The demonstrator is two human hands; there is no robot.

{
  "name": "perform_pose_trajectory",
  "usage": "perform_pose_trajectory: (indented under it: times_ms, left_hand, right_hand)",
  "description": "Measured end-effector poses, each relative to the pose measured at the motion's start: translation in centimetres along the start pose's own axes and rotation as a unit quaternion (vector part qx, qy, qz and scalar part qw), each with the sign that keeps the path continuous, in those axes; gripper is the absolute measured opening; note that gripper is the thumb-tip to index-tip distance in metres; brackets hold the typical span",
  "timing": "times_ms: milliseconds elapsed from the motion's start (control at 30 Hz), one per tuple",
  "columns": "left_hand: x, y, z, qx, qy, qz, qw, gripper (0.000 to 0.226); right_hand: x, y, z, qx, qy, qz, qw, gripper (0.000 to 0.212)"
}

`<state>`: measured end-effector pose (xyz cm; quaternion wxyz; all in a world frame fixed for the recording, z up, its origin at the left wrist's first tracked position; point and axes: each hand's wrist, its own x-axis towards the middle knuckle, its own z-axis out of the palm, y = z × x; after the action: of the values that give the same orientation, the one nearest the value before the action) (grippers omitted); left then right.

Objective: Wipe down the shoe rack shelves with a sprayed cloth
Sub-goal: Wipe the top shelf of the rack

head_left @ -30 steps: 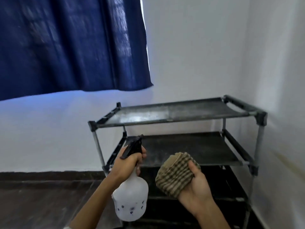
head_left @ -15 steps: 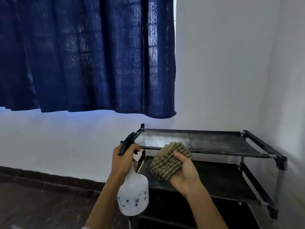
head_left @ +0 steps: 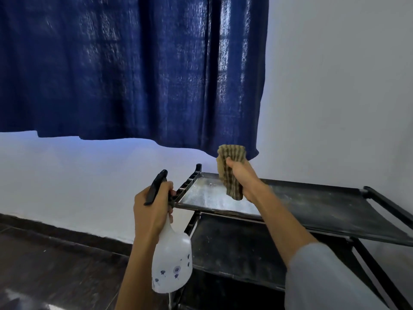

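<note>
The left hand [head_left: 154,211] grips the neck of a white spray bottle [head_left: 172,262] at lower centre of the frame. The right hand [head_left: 240,175] clenches a checked cloth [head_left: 230,166] above the top shelf [head_left: 312,206] of the black shoe rack [head_left: 237,245], at centre right. A blue curtain [head_left: 134,68] fills the upper left.

We cannot see the right end of the shoe rack [head_left: 312,204]: its top shelf runs off the picture's right edge, and a grey sleeve [head_left: 324,280] covers part of the rack's lower shelves. Left of the rack, the left hand [head_left: 152,211] hides the neck of the spray bottle [head_left: 172,262], and we cannot tell whether a finger presses the trigger. Above the rack, the right hand [head_left: 241,175] covers the middle of the checked cloth [head_left: 230,171]. The blue curtain [head_left: 134,68] is cut off at the top and left edges.
</note>
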<state>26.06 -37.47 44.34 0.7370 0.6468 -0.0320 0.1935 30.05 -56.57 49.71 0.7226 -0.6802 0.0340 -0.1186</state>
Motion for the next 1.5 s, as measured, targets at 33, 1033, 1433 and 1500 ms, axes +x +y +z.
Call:
perform_pose_trajectory:
  times_ms: [33, 1033, 1433, 1500]
  left_hand:
    - [0.2, -0.7, -0.2, 0.011, 0.004, -0.001, 1.0, 0.03]
    - [1.2, -7.3, 2.5, -0.031, 0.055, -0.043, 0.997, 0.025]
    - [1.2, -7.7, 2.7, -0.046, 0.064, -0.038, 0.996, 0.023]
    - [1.2, -7.6, 2.7, -0.045, 0.06, -0.038, 0.996, 0.023]
  right_hand:
    - [1.2, 0.6, 0.4, -0.084, -0.006, -0.021, 0.996, 0.022]
    - [6.4, 6.0, 3.1, -0.509, -0.305, -0.097, 0.799, 0.034]
    - [9.0, 6.3, 3.7, -0.616, -0.081, -0.026, 0.783, 0.03]
    - [7.4, 5.7, 4.0, -0.56, -0.222, -0.052, 0.796, 0.028]
